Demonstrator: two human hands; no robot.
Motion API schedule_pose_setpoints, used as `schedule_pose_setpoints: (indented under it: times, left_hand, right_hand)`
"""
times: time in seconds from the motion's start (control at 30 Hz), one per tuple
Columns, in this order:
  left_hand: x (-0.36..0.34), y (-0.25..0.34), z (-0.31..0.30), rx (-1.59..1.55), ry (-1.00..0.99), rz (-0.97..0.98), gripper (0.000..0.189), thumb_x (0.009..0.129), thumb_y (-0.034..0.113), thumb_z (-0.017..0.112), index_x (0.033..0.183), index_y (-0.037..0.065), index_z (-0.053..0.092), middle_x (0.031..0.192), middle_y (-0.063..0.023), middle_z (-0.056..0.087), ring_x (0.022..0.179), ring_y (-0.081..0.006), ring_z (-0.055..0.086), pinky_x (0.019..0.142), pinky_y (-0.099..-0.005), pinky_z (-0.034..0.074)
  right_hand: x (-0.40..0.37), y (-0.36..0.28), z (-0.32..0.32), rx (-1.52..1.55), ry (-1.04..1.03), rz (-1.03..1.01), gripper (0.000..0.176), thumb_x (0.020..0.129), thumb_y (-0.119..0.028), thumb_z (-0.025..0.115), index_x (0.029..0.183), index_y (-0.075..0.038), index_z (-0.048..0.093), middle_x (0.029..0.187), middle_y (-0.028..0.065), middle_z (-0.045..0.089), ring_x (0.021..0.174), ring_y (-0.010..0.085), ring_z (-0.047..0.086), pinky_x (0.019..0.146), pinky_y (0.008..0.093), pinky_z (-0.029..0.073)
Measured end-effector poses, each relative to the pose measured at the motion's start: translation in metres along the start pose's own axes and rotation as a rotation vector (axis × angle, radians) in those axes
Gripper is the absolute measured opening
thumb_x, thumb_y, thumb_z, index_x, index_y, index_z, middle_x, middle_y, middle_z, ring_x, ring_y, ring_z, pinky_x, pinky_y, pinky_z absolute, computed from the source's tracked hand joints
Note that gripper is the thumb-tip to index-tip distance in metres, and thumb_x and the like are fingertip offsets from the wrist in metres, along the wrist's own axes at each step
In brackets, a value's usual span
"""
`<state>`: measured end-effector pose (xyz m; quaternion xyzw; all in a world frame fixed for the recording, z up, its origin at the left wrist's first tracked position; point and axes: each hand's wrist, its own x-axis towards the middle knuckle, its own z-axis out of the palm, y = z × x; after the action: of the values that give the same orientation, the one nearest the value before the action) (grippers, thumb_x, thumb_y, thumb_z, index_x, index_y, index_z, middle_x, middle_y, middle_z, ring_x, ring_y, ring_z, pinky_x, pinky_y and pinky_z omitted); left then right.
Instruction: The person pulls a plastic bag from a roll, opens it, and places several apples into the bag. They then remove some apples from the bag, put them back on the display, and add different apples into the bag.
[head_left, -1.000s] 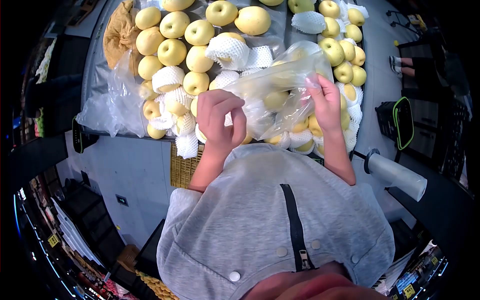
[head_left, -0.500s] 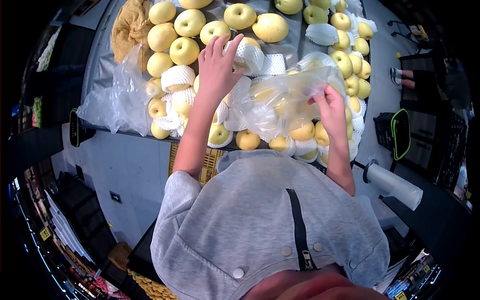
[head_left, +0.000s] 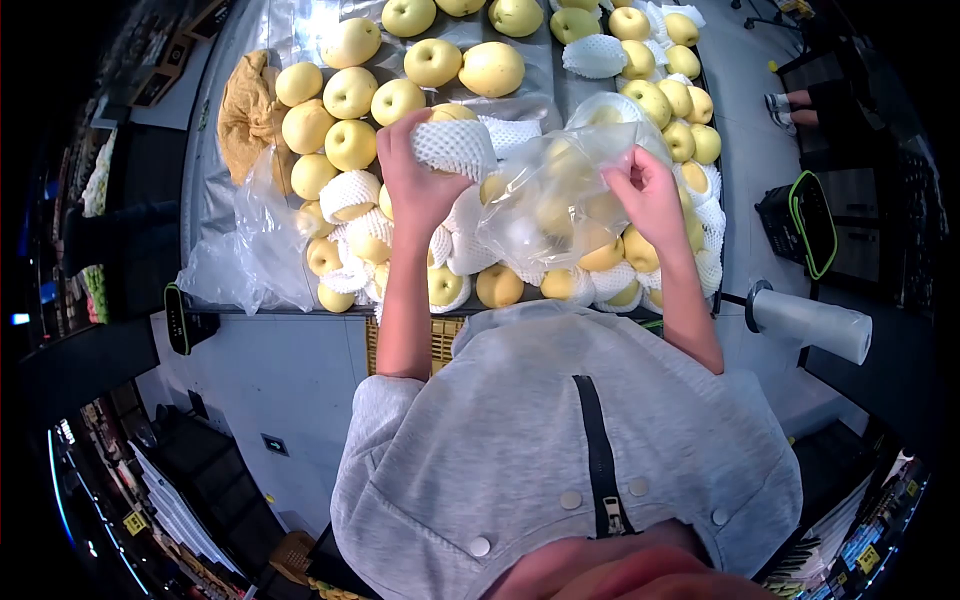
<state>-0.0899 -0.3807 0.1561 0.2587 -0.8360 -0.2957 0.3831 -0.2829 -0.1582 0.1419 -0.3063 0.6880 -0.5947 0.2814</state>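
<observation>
My left hand (head_left: 418, 182) is wrapped round a yellow pear in a white foam net (head_left: 455, 147), its thumb along the near side. The netted pear is among the other fruit on the display. My right hand (head_left: 648, 192) pinches the edge of a clear plastic bag (head_left: 550, 205) between thumb and fingers. The bag spreads over the pears between my hands, and yellow fruit shows through it. Left of my left wrist sits another netted pear (head_left: 350, 194); bare yellow pears (head_left: 351, 146) lie behind it.
A crumpled clear plastic sheet (head_left: 250, 250) and a tan cloth (head_left: 250, 115) lie on the display's left side. A roll of plastic bags (head_left: 815, 325) sticks out at the right. Black baskets with green rims (head_left: 800, 225) stand beyond the display, and a person's legs (head_left: 795, 105) show farther back.
My left hand has closed round the netted pear, its fingers no longer spread. My right hand still grips the bag, which has shifted left. The whole view has moved slightly.
</observation>
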Motion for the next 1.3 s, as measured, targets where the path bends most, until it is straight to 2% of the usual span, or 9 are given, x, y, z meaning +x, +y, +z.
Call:
schedule_pose_setpoints:
  times: [0.13, 0.37, 0.5, 0.57, 0.63, 0.73, 1.03, 1.13, 1.3]
  left_hand:
    - [-0.029, 0.070, -0.027, -0.418, -0.157, -0.211, 0.092, 0.047, 0.021, 0.093, 0.126, 0.005, 0.049, 0.117, -0.0083, 0.055, 0.111, -0.0210, 0.055, 0.096, -0.0355, 0.044]
    - [-0.059, 0.125, 0.014, -0.796, -0.672, -0.218, 0.077, 0.055, 0.018, 0.086, 0.123, 0.006, 0.054, 0.117, -0.0068, 0.057, 0.110, -0.0175, 0.055, 0.097, -0.0317, 0.042]
    - [-0.074, 0.116, 0.079, -0.791, -0.937, -0.313, 0.076, 0.059, 0.015, 0.084, 0.127, 0.006, 0.054, 0.116, -0.0051, 0.059, 0.110, -0.0139, 0.056, 0.098, -0.0302, 0.043]
    - [-0.080, 0.101, 0.114, -0.599, -0.965, -0.338, 0.073, 0.060, 0.020, 0.082, 0.126, 0.004, 0.055, 0.117, -0.0095, 0.061, 0.110, -0.0200, 0.058, 0.097, -0.0333, 0.044]
    - [-0.073, 0.094, 0.140, -0.313, -0.805, -0.037, 0.080, 0.062, 0.024, 0.080, 0.133, 0.004, 0.049, 0.121, -0.0171, 0.058, 0.113, -0.0304, 0.057, 0.098, -0.0378, 0.044]
    - [-0.061, 0.106, 0.148, -0.450, -0.692, -0.141, 0.084, 0.062, 0.028, 0.081, 0.135, 0.006, 0.046, 0.125, -0.0183, 0.054, 0.116, -0.0347, 0.054, 0.099, -0.0402, 0.044]
    - [-0.033, 0.092, 0.172, 0.085, -0.170, 0.325, 0.063, 0.072, 0.023, 0.072, 0.129, 0.008, 0.052, 0.128, -0.0164, 0.049, 0.115, -0.0376, 0.051, 0.098, -0.0468, 0.041]
    - [-0.006, 0.063, 0.189, 0.016, -0.134, 0.307, 0.045, 0.080, 0.019, 0.066, 0.122, 0.006, 0.056, 0.119, -0.0176, 0.056, 0.110, -0.0375, 0.053, 0.094, -0.0483, 0.041]
    - [0.001, 0.076, 0.171, 0.014, -0.377, 0.080, 0.043, 0.083, 0.017, 0.066, 0.122, 0.001, 0.055, 0.111, -0.0222, 0.059, 0.104, -0.0407, 0.056, 0.093, -0.0491, 0.042]
  right_hand:
    - [-0.008, 0.009, -0.010, 0.047, 0.039, -0.056, 0.011, 0.084, 0.001, 0.059, 0.083, -0.004, 0.048, 0.077, -0.0018, 0.055, 0.072, 0.0047, 0.051, 0.066, 0.0212, 0.043]
    - [-0.031, 0.022, -0.041, 0.101, 0.001, 0.010, 0.013, 0.083, 0.008, 0.045, 0.088, -0.003, 0.048, 0.082, 0.0014, 0.056, 0.073, 0.0076, 0.053, 0.068, 0.0230, 0.046]
    - [-0.045, 0.035, -0.065, 0.180, -0.001, 0.060, 0.014, 0.084, 0.008, 0.043, 0.089, -0.002, 0.051, 0.081, 0.0018, 0.056, 0.072, 0.0079, 0.054, 0.067, 0.0232, 0.047]
    - [-0.050, 0.041, -0.074, 0.188, 0.066, -0.009, 0.015, 0.084, 0.008, 0.043, 0.089, -0.002, 0.052, 0.080, 0.0011, 0.057, 0.072, 0.0080, 0.055, 0.066, 0.0229, 0.046]
    - [-0.054, 0.042, -0.081, 0.159, 0.154, -0.077, 0.016, 0.085, 0.009, 0.043, 0.088, -0.002, 0.053, 0.079, 0.0009, 0.057, 0.072, 0.0081, 0.055, 0.066, 0.0229, 0.046]
    - [-0.059, 0.042, -0.090, 0.153, 0.261, -0.124, 0.014, 0.088, 0.007, 0.045, 0.090, -0.002, 0.055, 0.082, 0.0000, 0.060, 0.073, 0.0060, 0.055, 0.068, 0.0214, 0.045]
    - [-0.064, 0.050, -0.086, 0.180, 0.325, -0.057, 0.007, 0.094, -0.005, 0.058, 0.101, -0.004, 0.057, 0.094, -0.0006, 0.061, 0.080, 0.0053, 0.055, 0.072, 0.0205, 0.046]
    - [-0.063, 0.057, -0.081, 0.169, 0.273, -0.033, 0.017, 0.094, -0.009, 0.061, 0.109, -0.004, 0.056, 0.104, 0.0001, 0.059, 0.085, 0.0062, 0.055, 0.074, 0.0214, 0.047]
    - [-0.068, 0.049, -0.072, 0.177, 0.302, -0.067, 0.031, 0.092, -0.013, 0.066, 0.119, -0.004, 0.054, 0.106, 0.0008, 0.059, 0.085, 0.0078, 0.055, 0.072, 0.0219, 0.047]
